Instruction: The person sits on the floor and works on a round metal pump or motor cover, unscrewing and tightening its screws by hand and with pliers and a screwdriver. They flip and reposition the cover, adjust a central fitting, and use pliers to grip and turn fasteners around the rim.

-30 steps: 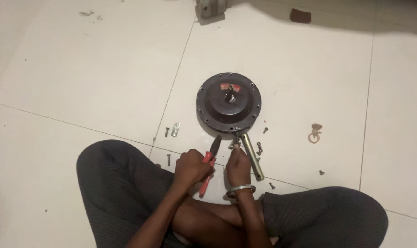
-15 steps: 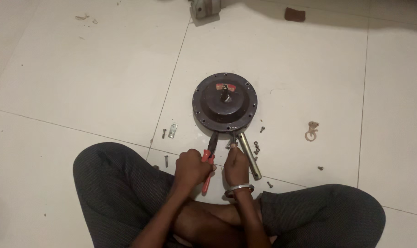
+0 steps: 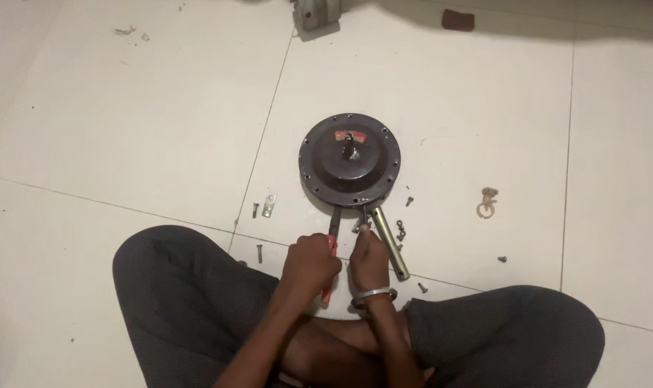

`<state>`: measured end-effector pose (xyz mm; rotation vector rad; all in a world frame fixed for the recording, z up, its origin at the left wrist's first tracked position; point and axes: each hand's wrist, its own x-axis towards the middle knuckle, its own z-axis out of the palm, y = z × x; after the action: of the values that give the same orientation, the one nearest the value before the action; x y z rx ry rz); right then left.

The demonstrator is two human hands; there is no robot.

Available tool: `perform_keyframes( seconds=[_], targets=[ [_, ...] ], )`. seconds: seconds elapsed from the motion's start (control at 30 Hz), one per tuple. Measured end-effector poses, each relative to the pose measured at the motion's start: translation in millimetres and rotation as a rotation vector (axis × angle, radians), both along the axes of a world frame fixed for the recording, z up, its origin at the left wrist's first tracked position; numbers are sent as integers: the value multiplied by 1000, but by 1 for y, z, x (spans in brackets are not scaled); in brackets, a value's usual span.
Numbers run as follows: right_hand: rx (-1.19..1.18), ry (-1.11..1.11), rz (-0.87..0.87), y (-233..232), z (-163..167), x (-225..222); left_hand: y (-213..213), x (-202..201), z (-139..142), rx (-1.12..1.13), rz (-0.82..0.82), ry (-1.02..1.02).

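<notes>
The round dark motor housing lay flat on the white tiled floor, slightly right of frame centre, shaft upward. Compared with a second earlier, the hands and housing kept the same arrangement; only the view had shifted slightly. This indicated steady work at the near rim, with nothing removed.

The left hand was closed around the red-handled pliers, whose nose met the housing's lower edge. The right hand, wearing a metal bangle, was closed on a small part at the same edge; the part could not be identified. A metal rod lay just beside the right hand.

Loose screws and a small bracket lay left of the housing, a ring hook to the right. Grout lines crossed the floor; a grey object sat at the upper edge.
</notes>
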<state>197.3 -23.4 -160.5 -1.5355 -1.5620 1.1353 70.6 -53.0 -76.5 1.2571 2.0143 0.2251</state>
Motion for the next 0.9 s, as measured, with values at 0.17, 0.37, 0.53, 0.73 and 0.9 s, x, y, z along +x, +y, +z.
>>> perform_keyframes(
  seconds=[0.17, 0.37, 0.53, 0.73, 0.9],
  targets=[
    [8, -15, -3, -2, -1, 0, -5, -6, -12, -10, 35, 12],
    [27, -14, 20, 1, -10, 1, -13, -9, -22, 17, 148, 109],
    [-4, 0, 0, -3, -13, 3, -14, -15, -24, -134, 284, -98],
    [-42, -7, -9, -3, -3, 2, -2, -20, -29, 71, 78, 53],
    [15, -6, -4, -3, 3, 3, -8, -17, -5, -55, 148, -50]
  ],
)
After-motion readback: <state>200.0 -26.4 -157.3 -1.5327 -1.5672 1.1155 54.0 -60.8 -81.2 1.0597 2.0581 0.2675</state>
